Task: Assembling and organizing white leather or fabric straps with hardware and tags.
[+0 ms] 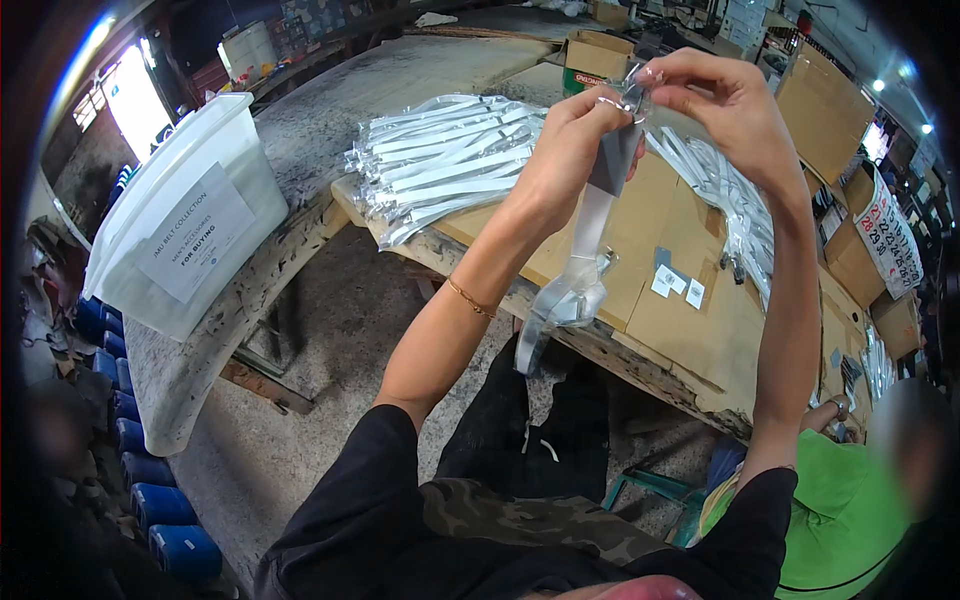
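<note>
Evidently the work is at face height: looking down from the head, I see both hands raised together over the workbench (200,390). The left hand (578,135) is clamped around a pale belt (592,225) close to its upper end, thumb on top, probably to steady it. The right hand (725,100) comes in from the other side, thumb and forefinger pinched together on clear film (634,75) beside a shiny metal buckle (630,98); the lifted position likely brings that small part nearer the eyes. A dark grey section lies just below the left grip, and the rest of the belt hangs loose, curling at the bench edge, its tail dropping in front of the person's trousers.

Under it, flattened cardboard (600,290) covers the bench, perhaps to keep the belts off the stained top. One belt pile (450,165) lies to the left with its straps roughly side by side, another belt pile (715,185) to the right, both within easy reach. Between the hanging belt and the right forearm rest small white tags (680,285). Farther left stands a white plastic bin (240,150), and at lower right a co-worker in a green shirt (835,500) sits close to the bench.
</note>
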`<state>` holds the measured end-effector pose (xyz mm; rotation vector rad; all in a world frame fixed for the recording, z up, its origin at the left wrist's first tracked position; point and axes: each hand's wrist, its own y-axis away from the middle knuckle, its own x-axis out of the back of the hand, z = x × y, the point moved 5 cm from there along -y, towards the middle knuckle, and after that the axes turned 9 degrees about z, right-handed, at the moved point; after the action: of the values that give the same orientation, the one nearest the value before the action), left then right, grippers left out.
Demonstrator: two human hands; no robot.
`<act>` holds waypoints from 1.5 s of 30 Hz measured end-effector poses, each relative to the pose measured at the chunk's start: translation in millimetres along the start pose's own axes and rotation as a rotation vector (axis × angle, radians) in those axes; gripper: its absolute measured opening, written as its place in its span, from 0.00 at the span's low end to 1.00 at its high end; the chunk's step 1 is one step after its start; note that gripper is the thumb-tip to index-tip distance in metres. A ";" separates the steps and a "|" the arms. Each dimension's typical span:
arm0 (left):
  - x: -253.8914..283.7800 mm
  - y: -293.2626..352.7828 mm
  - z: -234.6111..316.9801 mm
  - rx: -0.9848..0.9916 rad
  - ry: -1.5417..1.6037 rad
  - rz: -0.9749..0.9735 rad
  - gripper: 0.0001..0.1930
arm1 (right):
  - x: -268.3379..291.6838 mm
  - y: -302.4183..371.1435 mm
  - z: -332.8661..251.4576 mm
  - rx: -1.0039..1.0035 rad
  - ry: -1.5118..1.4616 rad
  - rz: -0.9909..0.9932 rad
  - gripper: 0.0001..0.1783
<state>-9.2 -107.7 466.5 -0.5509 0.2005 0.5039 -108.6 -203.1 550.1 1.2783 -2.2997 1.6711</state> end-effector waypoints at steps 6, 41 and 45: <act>-0.5 1.3 -2.9 -0.014 0.023 0.096 0.07 | 0.4 -0.5 2.0 -0.089 0.122 -0.134 0.13; 2.4 2.9 -1.0 0.157 -0.069 0.026 0.15 | -8.8 -13.2 -57.5 -0.160 0.159 0.004 0.04; 1.9 0.5 1.7 0.143 -0.057 0.024 0.14 | -13.0 -17.7 -59.9 -0.184 0.281 -0.035 0.04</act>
<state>-7.7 -105.6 467.1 -0.3942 0.1872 0.5238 -114.2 -149.0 583.5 0.9733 -2.1903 1.4787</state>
